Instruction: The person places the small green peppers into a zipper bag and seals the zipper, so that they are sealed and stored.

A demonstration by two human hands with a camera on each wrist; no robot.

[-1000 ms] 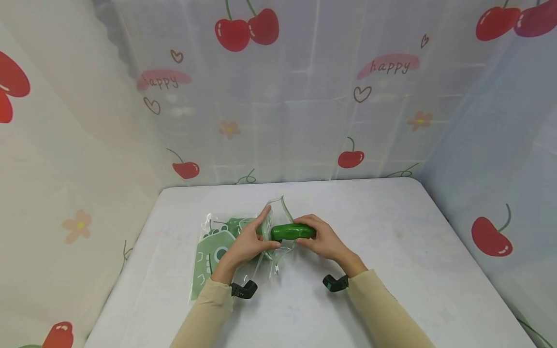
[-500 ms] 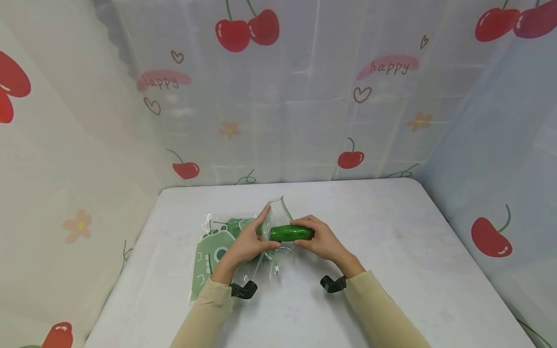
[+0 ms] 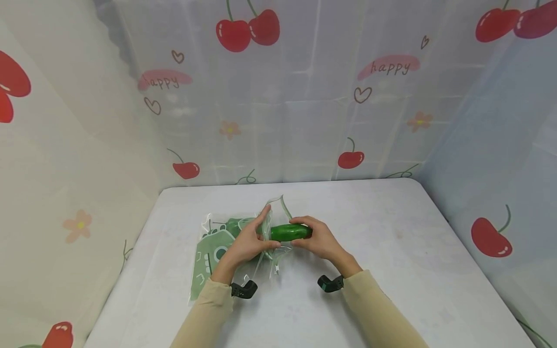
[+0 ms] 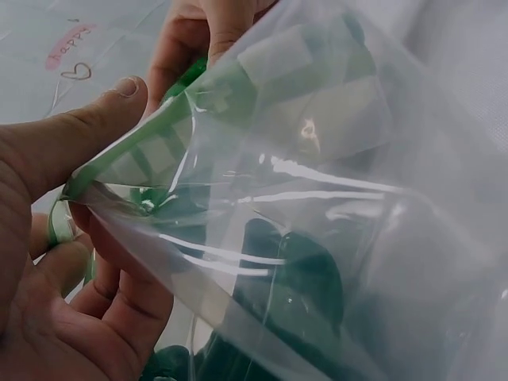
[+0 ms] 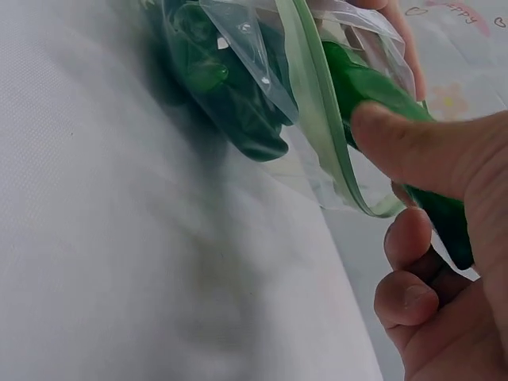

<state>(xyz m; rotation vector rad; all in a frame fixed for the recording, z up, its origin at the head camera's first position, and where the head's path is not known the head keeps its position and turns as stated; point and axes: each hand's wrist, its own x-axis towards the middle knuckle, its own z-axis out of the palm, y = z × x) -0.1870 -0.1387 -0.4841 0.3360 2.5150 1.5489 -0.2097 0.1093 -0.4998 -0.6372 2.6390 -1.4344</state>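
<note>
A clear zip bag (image 3: 204, 258) with a green cartoon print lies on the table at centre left, its mouth facing right. My left hand (image 3: 248, 244) holds the mouth apart; in the left wrist view the thumb (image 4: 95, 119) and curled fingers grip its green zip edge (image 4: 127, 155). My right hand (image 3: 319, 237) grips a glossy green pepper (image 3: 285, 232) by its right end. That pepper lies level, its left end inside the bag mouth. Through the plastic, more dark green peppers (image 5: 214, 87) show in the right wrist view. The pepper's far end is hidden by the bag and left hand.
The white table (image 3: 370, 217) stretches away on both sides of the hands. Behind it and at the sides hang curtains (image 3: 296, 121) printed with cherries. A dark wrist camera (image 3: 244, 290) sits on the left wrist, another camera (image 3: 330, 283) on the right.
My right hand has moved slightly left with the green pepper, which sits a little deeper in the bag mouth. The left hand and the bag stay almost in place.
</note>
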